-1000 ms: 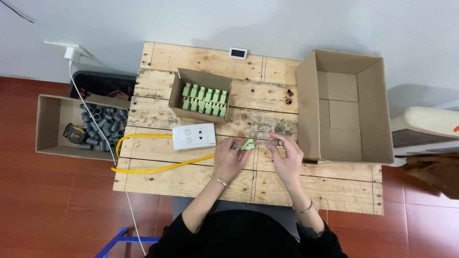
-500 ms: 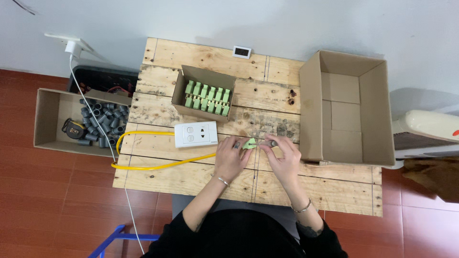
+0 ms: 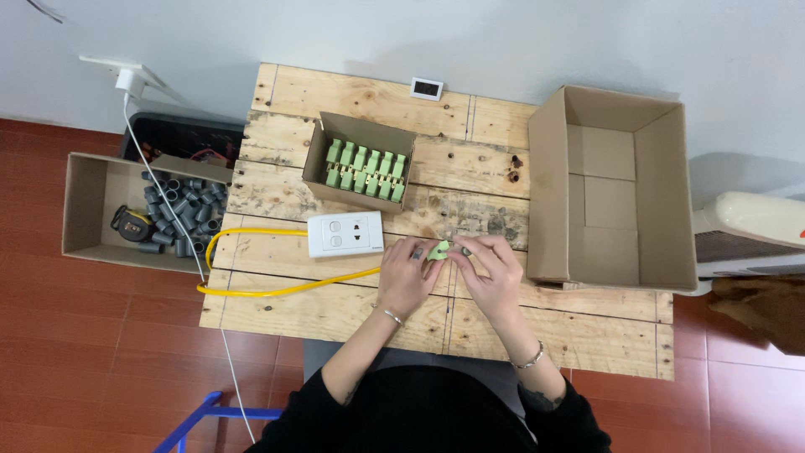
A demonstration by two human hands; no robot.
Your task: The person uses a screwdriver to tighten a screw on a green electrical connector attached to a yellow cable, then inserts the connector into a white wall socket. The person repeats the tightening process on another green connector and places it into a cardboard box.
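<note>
Left hand (image 3: 408,277) and right hand (image 3: 495,273) pinching small green plastic connector block (image 3: 439,249) between fingertips, just above wooden pallet tabletop (image 3: 352,302). Risk: tiny part slipping, dropping into plank gaps. White socket box (image 3: 345,233) with yellow cable (image 3: 277,289) crowding left of grip; open cardboard tray of green blocks (image 3: 360,164) beyond; large empty cardboard box (image 3: 616,189) sitting right.

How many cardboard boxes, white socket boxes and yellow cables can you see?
Brown cardboard boxes: 3, one small on the table, one large on the table, one on the floor
White rectangular socket box: 1
Yellow cable: 1
Total: 5
</note>
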